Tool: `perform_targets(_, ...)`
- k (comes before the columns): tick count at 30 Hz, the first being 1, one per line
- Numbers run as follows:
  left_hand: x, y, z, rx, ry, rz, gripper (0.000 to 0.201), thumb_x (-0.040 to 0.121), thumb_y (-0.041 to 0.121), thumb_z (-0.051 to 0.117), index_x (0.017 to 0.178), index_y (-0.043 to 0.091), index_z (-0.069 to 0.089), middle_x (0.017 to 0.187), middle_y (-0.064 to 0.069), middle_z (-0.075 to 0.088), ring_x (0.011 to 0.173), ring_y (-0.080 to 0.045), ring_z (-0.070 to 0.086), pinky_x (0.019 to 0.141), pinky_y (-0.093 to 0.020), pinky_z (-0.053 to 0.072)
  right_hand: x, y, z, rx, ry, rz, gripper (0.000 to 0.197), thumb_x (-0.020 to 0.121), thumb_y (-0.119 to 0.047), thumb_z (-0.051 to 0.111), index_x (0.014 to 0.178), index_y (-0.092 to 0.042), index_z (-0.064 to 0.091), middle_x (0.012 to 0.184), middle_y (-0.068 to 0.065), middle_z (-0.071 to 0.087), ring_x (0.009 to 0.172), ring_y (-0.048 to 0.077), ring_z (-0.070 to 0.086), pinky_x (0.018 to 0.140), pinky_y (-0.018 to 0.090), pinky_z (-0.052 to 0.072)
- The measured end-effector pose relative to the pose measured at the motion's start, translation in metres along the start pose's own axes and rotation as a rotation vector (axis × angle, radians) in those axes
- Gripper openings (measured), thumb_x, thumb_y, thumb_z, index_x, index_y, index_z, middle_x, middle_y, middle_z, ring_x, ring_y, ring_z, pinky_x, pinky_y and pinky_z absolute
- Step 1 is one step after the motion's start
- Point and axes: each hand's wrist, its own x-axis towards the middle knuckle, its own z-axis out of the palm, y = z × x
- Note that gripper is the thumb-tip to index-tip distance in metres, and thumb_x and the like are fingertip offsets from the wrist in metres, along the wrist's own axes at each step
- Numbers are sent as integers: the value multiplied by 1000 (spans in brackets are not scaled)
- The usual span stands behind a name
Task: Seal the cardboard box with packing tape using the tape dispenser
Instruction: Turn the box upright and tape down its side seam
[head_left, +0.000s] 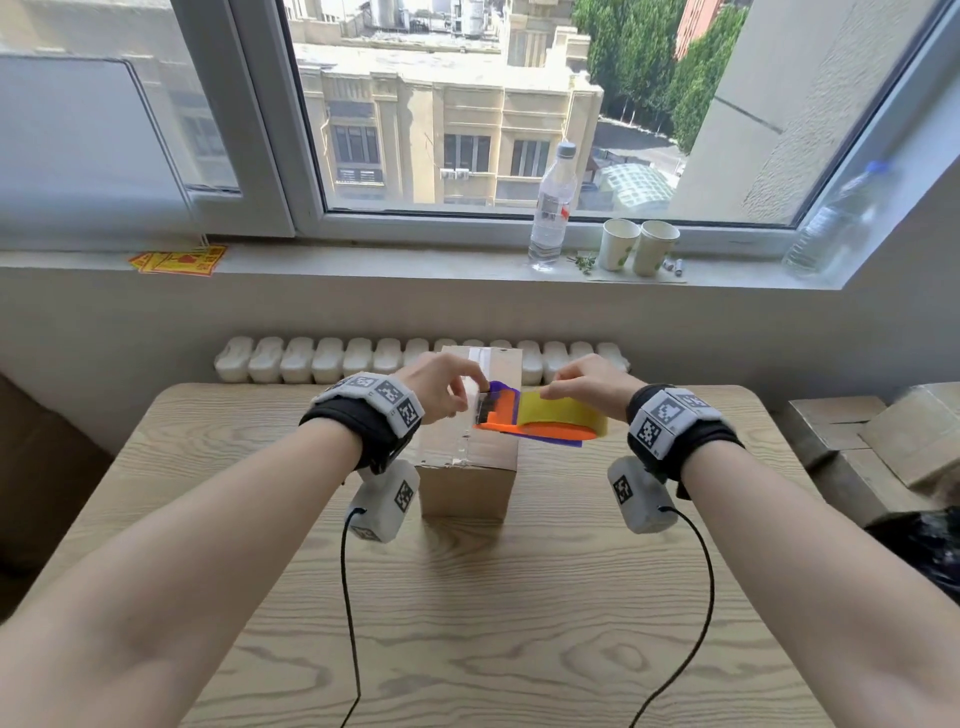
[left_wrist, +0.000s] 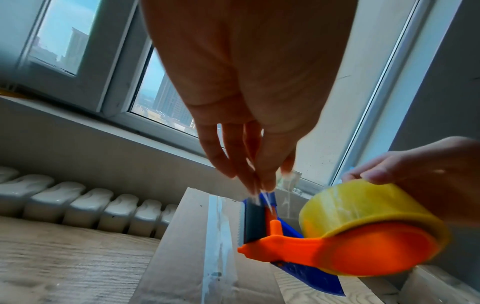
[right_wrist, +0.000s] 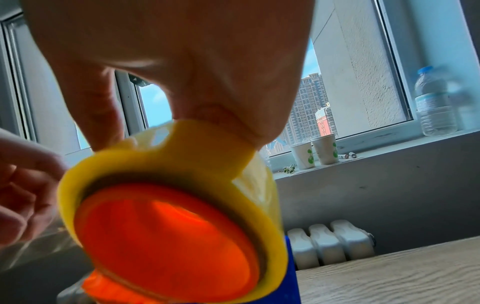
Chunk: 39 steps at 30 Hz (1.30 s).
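Observation:
A small cardboard box (head_left: 470, 483) stands on the wooden table (head_left: 467, 623), with clear tape running along its top seam (left_wrist: 218, 226). Just above it hovers the tape dispenser (head_left: 501, 415), orange and blue, carrying a yellow tape roll (head_left: 566, 415). My right hand (head_left: 553, 392) grips the roll from above, thumb and fingers curled round it (right_wrist: 182, 164). My left hand (head_left: 471, 397) is at the dispenser's blade end, where its fingertips (left_wrist: 259, 185) pinch the clear loose end of the tape. The dispenser's far side is hidden.
On the windowsill stand a water bottle (head_left: 551, 208), two paper cups (head_left: 639, 247) and another bottle (head_left: 841, 223) at far right. A white radiator (head_left: 322, 358) runs behind the table. Cardboard boxes (head_left: 857, 441) are stacked to the right. Wrist-camera cables hang over the table.

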Motion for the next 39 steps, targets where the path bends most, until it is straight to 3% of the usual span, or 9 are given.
perform_targets(4, 0, -3, -5, -48, 79, -86, 28, 80, 5, 67, 108, 4, 60, 82, -5, 71, 66, -14, 64, 70, -27, 53, -6, -8, -5, 61, -43, -14, 21, 56, -32, 57, 54, -11, 57, 58, 2, 40, 59, 14, 36, 55, 27, 24)
perform_targets(7, 0, -4, -8, -11, 87, -100, 12, 81, 13, 68, 86, 2, 72, 81, -9, 75, 65, -10, 63, 60, -10, 47, -5, -6, -10, 89, -46, -56, 43, 58, -29, 58, 71, 12, 60, 70, 11, 40, 69, 21, 35, 58, 30, 23)
perform_targets(12, -2, -5, -14, -68, 101, -132, 8, 81, 12, 69, 82, 5, 73, 80, -9, 75, 58, -1, 59, 50, -1, 42, -1, 7, -20, -77, -12, 29, 50, 78, -45, 69, 49, -16, 40, 57, 1, 30, 56, 17, 29, 54, 30, 22)
perform_targets(15, -1, -4, -14, -67, 89, -126, 10, 81, 13, 69, 83, 4, 73, 81, -9, 75, 60, -4, 60, 54, -4, 43, -3, 15, -24, -101, 34, 65, 56, 72, -59, 67, 48, -21, 33, 58, 0, 32, 55, 17, 33, 58, 31, 24)
perform_targets(21, -3, -10, -14, -42, 92, -154, 9, 81, 13, 69, 82, 4, 73, 75, -6, 73, 61, -6, 60, 58, -12, 44, -15, 34, -30, -121, 44, 119, 50, 81, -48, 64, 50, -16, 40, 56, -2, 37, 53, 15, 35, 52, 29, 24)
perform_targets(25, -7, -22, -8, -23, 32, -182, 9, 81, 13, 69, 83, 5, 73, 67, 0, 68, 60, -4, 62, 57, -13, 45, -16, 52, -24, -105, 2, 190, 33, 80, -46, 66, 61, -21, 57, 67, -3, 53, 66, 16, 52, 58, 30, 38)
perform_targets(27, -10, -30, -3, -23, -1, -207, 9, 81, 12, 69, 84, 5, 73, 67, 0, 68, 61, -6, 62, 60, -15, 48, -14, 57, -16, -157, 0, 231, 43, 77, -54, 65, 66, -13, 62, 70, 1, 60, 69, 19, 58, 61, 29, 41)
perform_targets(30, -14, -43, 6, -26, -27, -244, 9, 79, 13, 70, 81, 5, 73, 62, 2, 67, 59, -5, 62, 68, -23, 54, -11, 60, 1, -262, -32, 272, 56, 72, -63, 64, 57, -10, 54, 63, 6, 57, 60, 22, 52, 54, 29, 34)
perform_targets(39, -23, -79, 26, -162, 65, -415, 24, 76, 28, 73, 62, 9, 71, 57, -3, 68, 54, -7, 60, 59, -23, 47, 13, 53, 37, -276, -114, 289, 52, 69, -63, 67, 59, -13, 55, 65, 5, 56, 61, 23, 50, 59, 30, 35)
